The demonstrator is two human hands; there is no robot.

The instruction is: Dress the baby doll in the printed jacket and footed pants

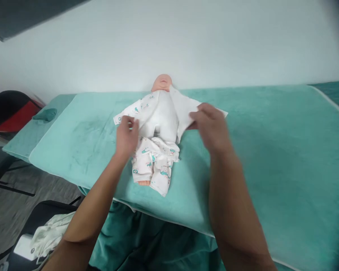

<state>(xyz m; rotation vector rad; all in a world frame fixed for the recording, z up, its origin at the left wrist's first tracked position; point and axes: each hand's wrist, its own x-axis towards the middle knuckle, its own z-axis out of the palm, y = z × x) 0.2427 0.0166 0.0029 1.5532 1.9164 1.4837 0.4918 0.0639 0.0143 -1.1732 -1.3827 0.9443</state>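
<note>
A green-covered bed (277,150) stretches along the pale wall (214,45), and on it, near its middle, a doll (165,113) lies on its back, head toward the wall. Its printed jacket (183,107) hangs open at the front, baring the white torso; its patterned trousers (162,158) sit bunched around the legs. The person's right hand (211,128) pinches one front panel, thumb and fingers closed on the cloth. The left hand (126,137) curls its fingers at the opposite panel's edge; whether they grip it cannot be told.
</note>
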